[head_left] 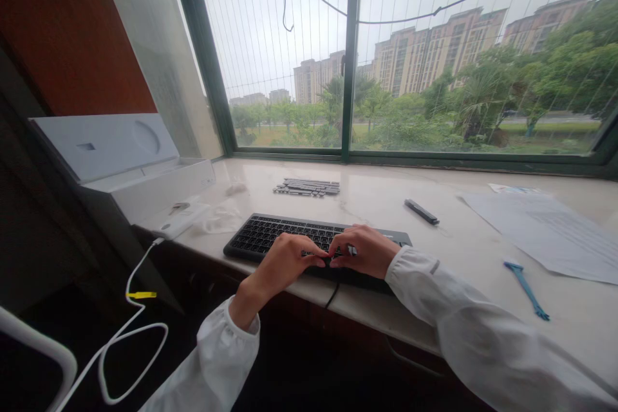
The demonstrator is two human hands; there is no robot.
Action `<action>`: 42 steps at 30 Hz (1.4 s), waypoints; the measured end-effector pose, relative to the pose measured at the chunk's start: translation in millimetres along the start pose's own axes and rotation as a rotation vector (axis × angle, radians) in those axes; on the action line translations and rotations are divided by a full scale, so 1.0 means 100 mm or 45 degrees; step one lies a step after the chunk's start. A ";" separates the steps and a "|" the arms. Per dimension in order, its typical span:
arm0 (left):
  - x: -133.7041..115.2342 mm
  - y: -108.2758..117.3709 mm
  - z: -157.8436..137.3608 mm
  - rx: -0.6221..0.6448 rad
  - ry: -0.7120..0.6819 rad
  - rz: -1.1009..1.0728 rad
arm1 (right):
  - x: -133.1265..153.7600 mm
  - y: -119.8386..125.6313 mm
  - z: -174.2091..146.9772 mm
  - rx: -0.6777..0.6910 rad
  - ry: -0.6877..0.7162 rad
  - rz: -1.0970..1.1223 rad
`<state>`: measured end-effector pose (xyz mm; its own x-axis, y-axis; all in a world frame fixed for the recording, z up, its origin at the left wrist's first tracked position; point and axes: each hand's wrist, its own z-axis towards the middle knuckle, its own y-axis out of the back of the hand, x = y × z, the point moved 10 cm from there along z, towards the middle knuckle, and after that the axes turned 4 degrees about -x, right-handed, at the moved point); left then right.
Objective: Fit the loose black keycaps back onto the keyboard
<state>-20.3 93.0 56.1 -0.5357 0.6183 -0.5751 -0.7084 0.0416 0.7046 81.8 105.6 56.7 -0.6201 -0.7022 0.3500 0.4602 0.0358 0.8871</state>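
Note:
A black keyboard (pixel 263 232) lies near the front edge of the pale marble-look sill, its cable hanging over that edge. My left hand (pixel 290 257) reaches in from below, thumb and forefinger pinched together above the keyboard's front middle part. Facing it, my right hand (pixel 364 250) is also closed in a pinch, and the fingertips of both hands nearly meet. A small dark piece seems to sit between them, too small to name. Behind the keyboard, several flat grey pieces (pixel 308 187) lie in rows, looking like keycaps.
An open white box (pixel 145 180) stands at the left, beside a white power strip (pixel 179 217) and crumpled clear plastic (pixel 219 217). White cables (pixel 145 328) hang at lower left. To the right lie a dark stick-like object (pixel 421 212), a blue tool (pixel 527 290) and paper sheets (pixel 541 225).

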 end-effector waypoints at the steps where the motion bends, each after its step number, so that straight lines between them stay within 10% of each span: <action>1: 0.00 0.00 0.00 -0.003 -0.014 -0.007 | 0.00 0.00 0.00 0.005 0.005 -0.005; 20: -0.36 -0.01 -0.28 -0.048 -0.147 0.563 | 0.24 -0.01 -0.02 -0.051 0.268 -0.154; 42: -0.17 -0.05 -0.40 -0.296 -0.153 0.320 | 0.26 -0.02 -0.03 -0.053 0.245 -0.203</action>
<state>-25.9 50.8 45.1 -0.6586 0.6748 -0.3330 -0.6542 -0.2947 0.6966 66.8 85.6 63.6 -0.5566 -0.8190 0.1393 0.3942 -0.1127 0.9121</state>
